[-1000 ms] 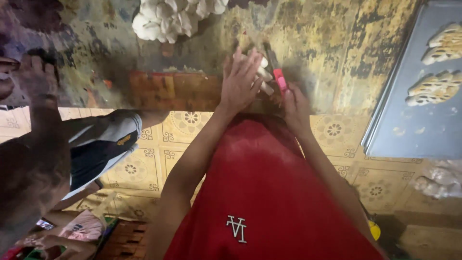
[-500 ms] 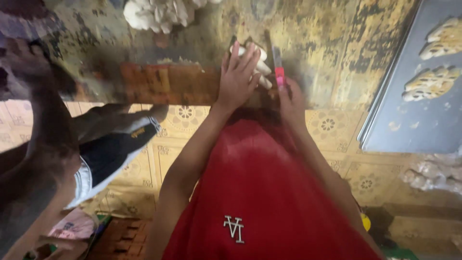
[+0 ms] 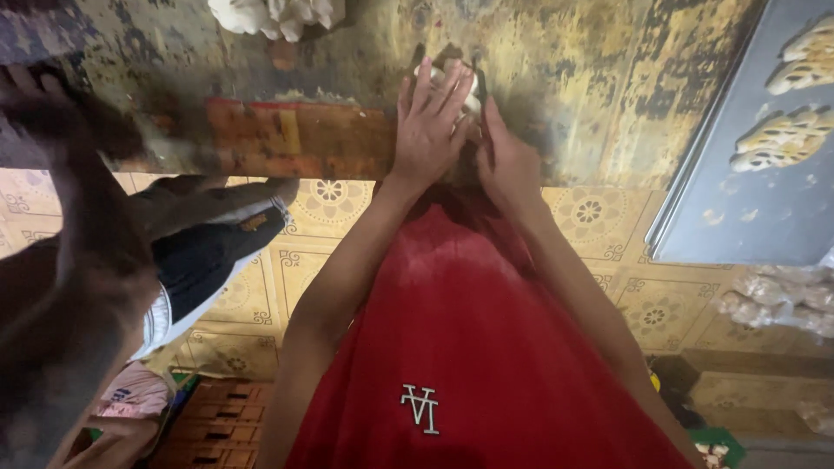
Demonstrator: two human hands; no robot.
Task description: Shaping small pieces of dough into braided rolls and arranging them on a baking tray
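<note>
The surface (image 3: 608,95) is wide, worn and stained yellow and dark, and it fills the top of the view. Its front edge (image 3: 295,139) is red-brown. Below it is a tiled floor (image 3: 321,217) with flower patterns. The person wears a red shirt (image 3: 469,347). At the right, a grey tray (image 3: 738,200) lies on the surface and carries pale shaped dough pieces (image 3: 782,139) with dark marks. At the left, a co-worker's arm (image 3: 78,260) is blurred, and the hand is at the edge of the surface. At the top, a heap of white dough (image 3: 274,13) lies on the surface.

The left hand (image 3: 430,122) is flat, fingers stretched and together, and it presses on a small white dough piece (image 3: 469,91) near the front edge of the surface. Its grip is released, only the palm and fingers lie on the dough. The right hand (image 3: 508,161) stands just beside it, touching it. Whether its grip is clenched on something, I cannot tell, because the fingers are hidden.
</note>
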